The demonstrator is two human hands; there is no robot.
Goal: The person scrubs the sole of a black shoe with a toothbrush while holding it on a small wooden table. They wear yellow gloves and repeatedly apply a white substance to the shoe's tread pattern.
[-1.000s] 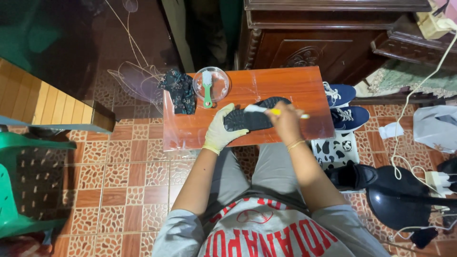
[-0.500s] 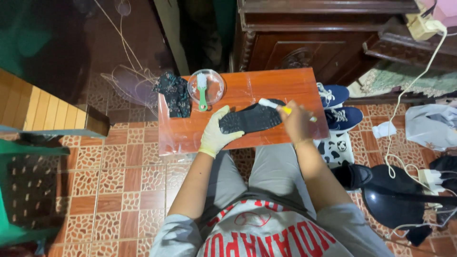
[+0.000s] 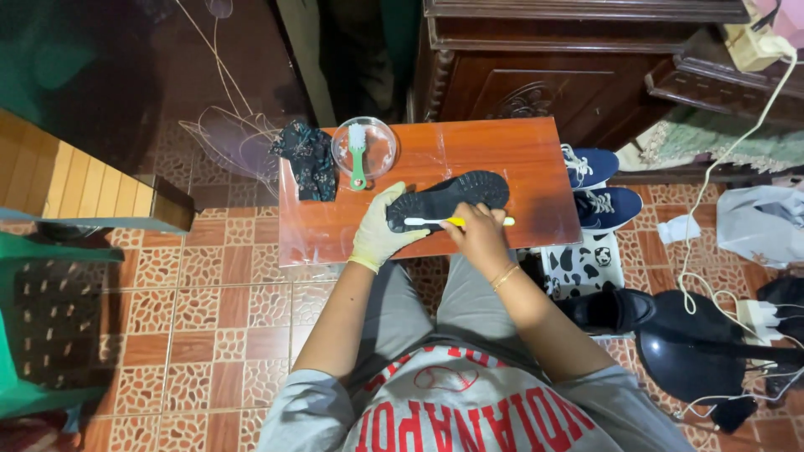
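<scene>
Leftmost, a dark patterned cloth (image 3: 307, 159) is draped over the low wooden table's (image 3: 519, 159) far left corner, just beside a clear round dish (image 3: 381, 144) in which a green-handled brush (image 3: 358, 159) is laid. Next, the gloved left hand (image 3: 377, 228) is clasped around the heel of the black shoe (image 3: 456, 194), which is held sole-up on the table. Compared with half a second ago, the yellow-handled toothbrush (image 3: 452, 222), gripped in the bare right hand (image 3: 479, 236), has been brought down from the far edge to the near edge of the sole.
</scene>
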